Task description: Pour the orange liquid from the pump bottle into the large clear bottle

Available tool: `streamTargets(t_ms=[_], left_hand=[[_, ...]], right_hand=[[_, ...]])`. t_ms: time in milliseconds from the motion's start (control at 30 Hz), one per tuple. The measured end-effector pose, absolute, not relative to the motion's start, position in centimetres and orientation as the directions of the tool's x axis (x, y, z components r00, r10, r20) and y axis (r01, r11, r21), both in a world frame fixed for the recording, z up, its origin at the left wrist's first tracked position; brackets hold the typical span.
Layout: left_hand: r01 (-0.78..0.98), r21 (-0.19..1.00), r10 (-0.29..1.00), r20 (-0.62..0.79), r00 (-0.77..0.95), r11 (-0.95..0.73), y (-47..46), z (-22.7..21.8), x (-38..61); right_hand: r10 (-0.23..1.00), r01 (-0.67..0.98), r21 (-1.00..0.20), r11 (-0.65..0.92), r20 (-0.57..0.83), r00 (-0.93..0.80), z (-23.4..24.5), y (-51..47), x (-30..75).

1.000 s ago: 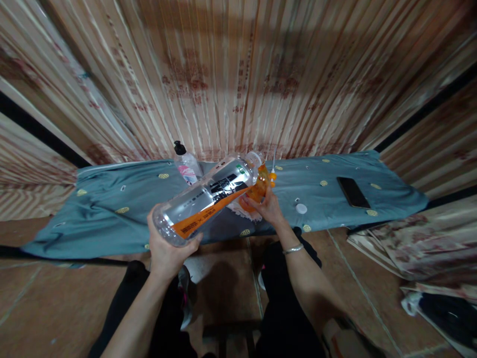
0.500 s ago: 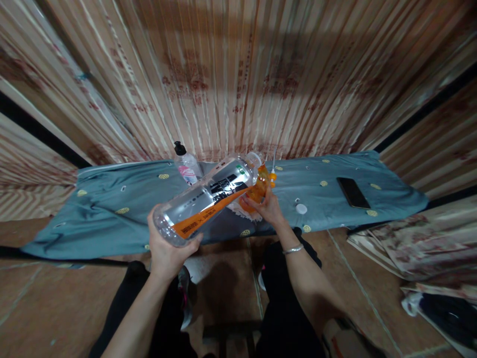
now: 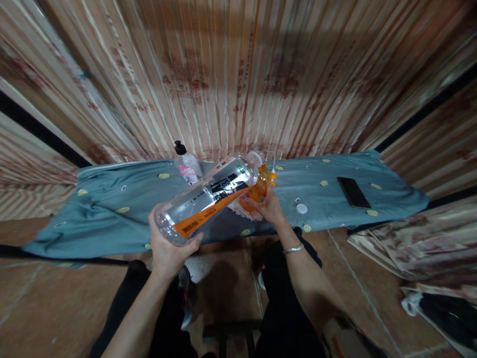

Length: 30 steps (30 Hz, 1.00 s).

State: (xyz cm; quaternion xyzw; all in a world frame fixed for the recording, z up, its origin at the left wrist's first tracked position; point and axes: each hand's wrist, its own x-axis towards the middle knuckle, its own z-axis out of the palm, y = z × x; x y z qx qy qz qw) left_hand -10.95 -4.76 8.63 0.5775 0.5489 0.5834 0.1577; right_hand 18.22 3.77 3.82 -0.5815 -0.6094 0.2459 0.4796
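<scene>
My left hand [image 3: 169,251] is wrapped round the base of a large clear plastic bottle [image 3: 192,204] with a silver and orange label. That bottle is tilted, its neck up and to the right, over the top of an orange bottle [image 3: 262,181]. Fingers of my right hand [image 3: 270,205] close round the orange bottle, which rests on a crumpled white cloth [image 3: 242,211]. The big bottle partly hides the orange one, so I cannot make out whether liquid flows. An orange pump top [image 3: 273,176] with a pale tube lies just behind my right hand.
A blue-green sheet with yellow motifs [image 3: 108,199] covers the narrow bench. On it are a clear pump bottle with a black top [image 3: 187,166], a white cap [image 3: 301,209] and a dark phone [image 3: 353,193]. Pleated curtains [image 3: 223,74] hang close behind.
</scene>
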Motion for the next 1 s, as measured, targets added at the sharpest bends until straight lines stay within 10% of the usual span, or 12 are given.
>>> streamTargets(t_ms=[1000], left_hand=[[0.480, 0.770, 0.787, 0.572, -0.231, -0.419, -4.9, 8.2, -10.3]], right_hand=[[0.950, 0.525, -0.850, 0.052, 0.205, 0.238, 2.6, 4.0, 18.2]])
